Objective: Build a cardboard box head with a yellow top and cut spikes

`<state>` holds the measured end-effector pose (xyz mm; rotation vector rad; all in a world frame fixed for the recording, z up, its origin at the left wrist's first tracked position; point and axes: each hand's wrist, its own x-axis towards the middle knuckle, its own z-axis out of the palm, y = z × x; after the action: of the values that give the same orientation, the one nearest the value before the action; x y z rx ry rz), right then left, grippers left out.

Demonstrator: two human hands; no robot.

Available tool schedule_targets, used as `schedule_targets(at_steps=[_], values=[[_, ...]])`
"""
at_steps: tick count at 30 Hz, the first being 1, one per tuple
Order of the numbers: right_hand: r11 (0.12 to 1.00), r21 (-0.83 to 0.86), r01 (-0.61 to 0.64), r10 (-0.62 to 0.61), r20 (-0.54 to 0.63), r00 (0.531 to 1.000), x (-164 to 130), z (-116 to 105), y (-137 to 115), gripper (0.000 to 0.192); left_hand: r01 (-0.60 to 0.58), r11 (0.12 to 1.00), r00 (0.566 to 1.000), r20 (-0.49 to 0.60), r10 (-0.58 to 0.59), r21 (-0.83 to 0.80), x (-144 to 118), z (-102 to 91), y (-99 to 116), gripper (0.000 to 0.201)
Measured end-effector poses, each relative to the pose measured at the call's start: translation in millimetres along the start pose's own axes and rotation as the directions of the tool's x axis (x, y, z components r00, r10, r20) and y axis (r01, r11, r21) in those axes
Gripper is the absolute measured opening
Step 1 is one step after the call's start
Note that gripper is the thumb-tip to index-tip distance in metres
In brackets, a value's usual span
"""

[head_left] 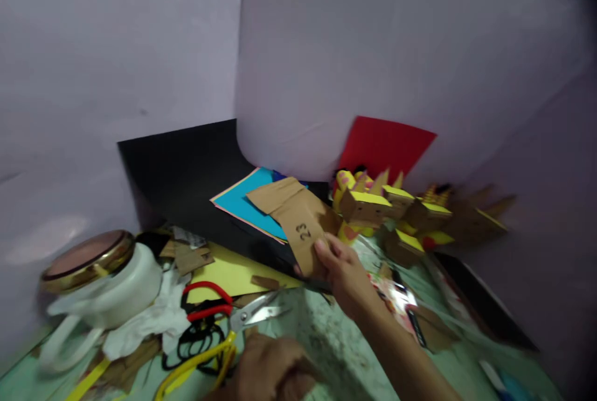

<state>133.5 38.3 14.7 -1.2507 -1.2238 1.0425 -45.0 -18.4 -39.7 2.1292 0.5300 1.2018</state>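
Observation:
My right hand [342, 270] pinches the lower end of a brown cardboard piece [303, 217] marked "23", thumb on its front. The cardboard tilts up and away, partly in front of blue paper sheets [245, 193]. At the bottom edge is my left hand [275, 367], blurred, its fingers seemingly curled; what they hold, if anything, is hidden. Just left of it lie scissors [237, 320] with one red and one yellow handle, blades spread apart on the table.
A white pitcher [125, 289] with a gold-rimmed bowl [88, 261] on top stands left. Black card [181, 171] leans on the wall. Several cardboard figures [366, 208] with yellow tops crowd the right, before a red sheet [387, 146]. A phone-like object [403, 298] lies below them.

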Motion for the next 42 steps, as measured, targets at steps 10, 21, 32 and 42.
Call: schedule_targets(at_steps=[10, 21, 32, 42], values=[[0.961, 0.236, -0.144, 0.172, -0.103, 0.98, -108, -56, 35, 0.044, 0.602, 0.573, 0.675, -0.028, -0.737, -0.556, 58, 26.5, 9, 0.036], [0.883, 0.4, -0.245, 0.227, 0.094, 0.969, -120, -51, 34, 0.051, 0.567, 0.512, 0.657, -0.021, -0.754, -0.645, 59, 58.1, 17, 0.036], [0.901, 0.344, -0.266, 0.283, -0.001, 0.959, -115, -53, 34, 0.039, 0.565, 0.538, 0.647, -0.068, -0.759, -0.625, 53, 52.8, 10, 0.033], [0.913, 0.347, -0.214, 0.285, -0.167, 0.944, -113, -60, 41, 0.044, 0.596, 0.636, 0.678, -0.117, -0.725, -0.489, 47, 55.7, 5, 0.033]])
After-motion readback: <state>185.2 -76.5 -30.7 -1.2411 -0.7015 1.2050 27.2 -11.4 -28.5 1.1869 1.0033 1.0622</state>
